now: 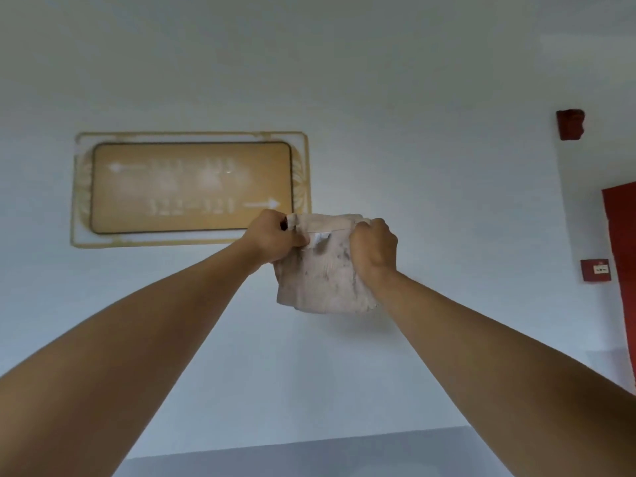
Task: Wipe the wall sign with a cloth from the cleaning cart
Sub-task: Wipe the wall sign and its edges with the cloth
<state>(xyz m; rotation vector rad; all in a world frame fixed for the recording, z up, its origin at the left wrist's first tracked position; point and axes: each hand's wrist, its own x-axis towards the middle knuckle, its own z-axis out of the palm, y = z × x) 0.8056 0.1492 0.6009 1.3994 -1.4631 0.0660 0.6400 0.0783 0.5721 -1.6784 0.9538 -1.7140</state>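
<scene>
A gold wall sign [191, 187] with white arrows and room numbers hangs on the white wall, left of centre, inside a pale ornate frame. A stained whitish cloth [321, 277] hangs between both raised hands, just right of and below the sign's lower right corner. My left hand [272, 235] grips the cloth's upper left edge, overlapping the sign's corner. My right hand [373, 244] grips the upper right edge. The cloth's lower part hangs loose in front of the wall.
A red alarm device [570, 123] is mounted high on the right wall, and a red call point box [596, 270] sits lower. A red panel [621, 256] runs along the right edge. A grey band [309, 456] crosses the wall's bottom.
</scene>
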